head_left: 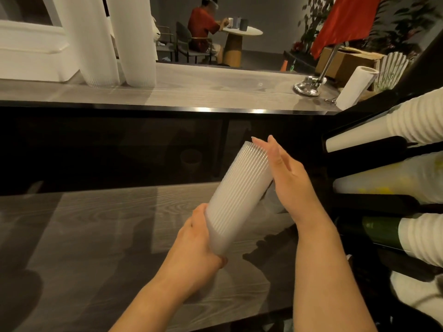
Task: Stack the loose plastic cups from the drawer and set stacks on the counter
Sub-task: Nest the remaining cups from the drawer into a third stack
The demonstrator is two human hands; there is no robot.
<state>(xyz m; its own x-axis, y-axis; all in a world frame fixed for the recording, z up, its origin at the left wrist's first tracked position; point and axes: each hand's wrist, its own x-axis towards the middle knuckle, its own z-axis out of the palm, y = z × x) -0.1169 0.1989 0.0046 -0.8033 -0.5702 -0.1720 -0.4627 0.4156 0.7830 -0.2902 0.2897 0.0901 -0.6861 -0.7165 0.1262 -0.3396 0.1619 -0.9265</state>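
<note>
At the centre of the frame your left hand (191, 243) wraps the tilted stack of cups (236, 200) at its lower end; your right hand (285, 178) presses flat, fingers spread, against its upper side.

Ribbed translucent plastic cup stack (236, 200), matt wood-grain counter (203, 85) (glossy black edge), chrome flag base (308, 86)

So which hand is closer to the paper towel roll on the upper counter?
Right. The right hand, pressed flat against the cup stack, sits below-left of the paper towel roll; the left hand grips the stack's lower end, farther away.
</note>
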